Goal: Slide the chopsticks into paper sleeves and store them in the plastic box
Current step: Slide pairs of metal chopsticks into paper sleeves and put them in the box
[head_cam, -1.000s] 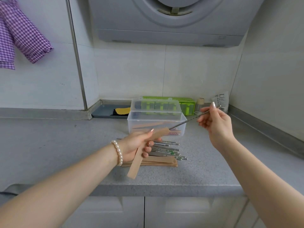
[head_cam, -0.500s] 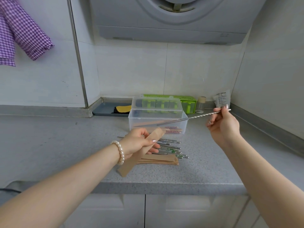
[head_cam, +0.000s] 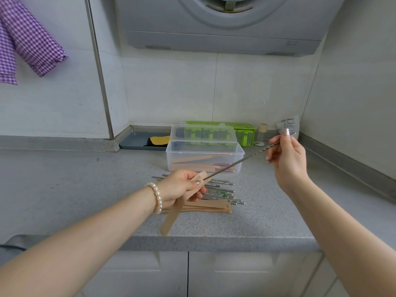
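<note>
My left hand (head_cam: 180,187) grips a brown paper sleeve (head_cam: 172,215) near its upper end; the sleeve hangs down past the counter's front edge. My right hand (head_cam: 286,154) pinches the top of a metal chopstick (head_cam: 240,161), whose tip touches the sleeve's mouth by my left thumb. Below my left hand lie several loose metal chopsticks (head_cam: 222,192) on a stack of paper sleeves (head_cam: 212,206). Behind them stands the clear plastic box (head_cam: 240,154), lid open, with sleeved chopsticks lying inside.
A green holder (head_cam: 244,129) and a small jar (head_cam: 261,132) stand behind the box, and a grey tray (head_cam: 132,141) sits in the corner. A purple checked cloth (head_cam: 27,41) hangs at upper left. An appliance (head_cam: 225,24) hangs overhead.
My right hand has brought the chopstick's tip down from over the box to the sleeve's mouth. My left hand has tilted the sleeve more upright.
</note>
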`<state>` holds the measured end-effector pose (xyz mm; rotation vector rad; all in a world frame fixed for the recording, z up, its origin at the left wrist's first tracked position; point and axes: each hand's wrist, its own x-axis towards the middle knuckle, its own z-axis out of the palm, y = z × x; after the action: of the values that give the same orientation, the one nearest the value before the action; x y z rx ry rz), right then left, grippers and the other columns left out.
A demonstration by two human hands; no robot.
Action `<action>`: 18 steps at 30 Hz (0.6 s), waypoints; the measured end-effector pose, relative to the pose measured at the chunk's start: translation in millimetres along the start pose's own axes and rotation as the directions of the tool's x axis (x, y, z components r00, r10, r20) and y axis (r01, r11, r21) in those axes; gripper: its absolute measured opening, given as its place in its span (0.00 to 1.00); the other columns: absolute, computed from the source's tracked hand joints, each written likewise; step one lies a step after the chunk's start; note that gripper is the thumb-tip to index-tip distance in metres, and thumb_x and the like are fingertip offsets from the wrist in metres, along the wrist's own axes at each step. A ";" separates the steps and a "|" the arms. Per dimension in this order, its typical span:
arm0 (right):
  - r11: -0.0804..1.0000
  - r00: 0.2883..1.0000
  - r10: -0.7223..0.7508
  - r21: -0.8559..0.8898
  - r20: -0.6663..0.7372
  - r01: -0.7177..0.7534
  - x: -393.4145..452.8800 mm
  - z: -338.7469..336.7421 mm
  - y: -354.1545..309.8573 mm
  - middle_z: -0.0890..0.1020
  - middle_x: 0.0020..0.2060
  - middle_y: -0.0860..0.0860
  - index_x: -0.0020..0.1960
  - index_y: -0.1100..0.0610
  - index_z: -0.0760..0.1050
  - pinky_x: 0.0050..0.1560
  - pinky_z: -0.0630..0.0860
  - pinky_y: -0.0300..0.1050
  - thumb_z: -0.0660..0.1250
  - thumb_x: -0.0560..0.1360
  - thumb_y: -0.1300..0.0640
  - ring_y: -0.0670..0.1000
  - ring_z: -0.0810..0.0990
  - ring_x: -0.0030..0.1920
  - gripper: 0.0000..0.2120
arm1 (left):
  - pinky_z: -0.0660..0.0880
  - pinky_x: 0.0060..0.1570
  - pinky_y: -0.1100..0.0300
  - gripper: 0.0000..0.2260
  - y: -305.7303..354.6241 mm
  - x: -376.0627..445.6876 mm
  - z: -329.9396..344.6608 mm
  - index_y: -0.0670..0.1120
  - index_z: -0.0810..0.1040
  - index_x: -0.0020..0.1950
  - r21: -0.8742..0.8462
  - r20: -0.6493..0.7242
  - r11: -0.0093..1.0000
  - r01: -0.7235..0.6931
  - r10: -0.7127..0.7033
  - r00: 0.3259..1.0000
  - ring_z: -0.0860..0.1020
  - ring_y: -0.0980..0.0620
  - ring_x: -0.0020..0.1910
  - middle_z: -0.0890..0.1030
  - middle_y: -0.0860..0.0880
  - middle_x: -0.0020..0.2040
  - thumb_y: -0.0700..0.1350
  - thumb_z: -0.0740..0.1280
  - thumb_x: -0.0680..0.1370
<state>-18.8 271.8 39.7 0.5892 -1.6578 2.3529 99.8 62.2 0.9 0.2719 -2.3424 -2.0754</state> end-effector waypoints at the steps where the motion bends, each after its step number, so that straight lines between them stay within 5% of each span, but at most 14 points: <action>1: 1.000 1.000 0.002 -0.001 0.009 -0.002 -0.5 0.6 0.5 0.72 0.18 0.49 0.37 0.58 0.70 0.25 0.65 0.35 0.51 0.82 0.52 0.45 0.68 0.21 0.19 | 0.78 0.42 0.59 0.09 -0.4 0.7 -0.2 0.39 0.76 0.56 0.012 -0.010 1.000 -0.005 0.005 1.000 0.80 0.53 0.36 0.82 0.45 0.42 0.36 0.59 0.79; 7: 0.991 0.991 0.134 0.032 -0.012 -0.134 7.0 -1.3 0.2 0.69 0.17 0.48 0.36 0.58 0.71 0.24 0.61 0.37 0.53 0.82 0.52 0.46 0.65 0.20 0.19 | 0.76 0.52 0.60 0.07 1.4 -1.4 -0.2 0.44 0.78 0.51 0.168 0.082 0.983 -0.072 0.059 0.995 0.82 0.54 0.42 0.84 0.49 0.47 0.40 0.60 0.79; 13: 0.911 0.925 0.380 0.164 0.016 -0.377 14.8 -10.0 7.9 0.65 0.15 0.48 0.39 0.59 0.71 0.30 0.56 0.41 0.55 0.81 0.53 0.46 0.63 0.19 0.17 | 0.77 0.42 0.66 0.06 5.2 -5.4 8.5 0.44 0.69 0.44 0.378 0.151 0.918 -0.124 0.071 0.986 0.82 0.59 0.41 0.83 0.43 0.51 0.43 0.59 0.80; 18: 0.905 0.903 0.417 0.052 0.099 -0.423 17.6 -17.8 11.9 0.66 0.18 0.48 0.39 0.59 0.72 0.29 0.56 0.41 0.55 0.81 0.52 0.46 0.63 0.21 0.16 | 0.76 0.36 0.69 0.08 4.3 -5.5 12.8 0.43 0.66 0.42 0.339 0.167 0.935 -0.105 0.050 0.985 0.82 0.58 0.39 0.81 0.37 0.53 0.41 0.58 0.80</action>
<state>-42.8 283.2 32.0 0.3747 -1.9057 2.7291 103.2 75.9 4.1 0.0131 -2.7566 -1.6954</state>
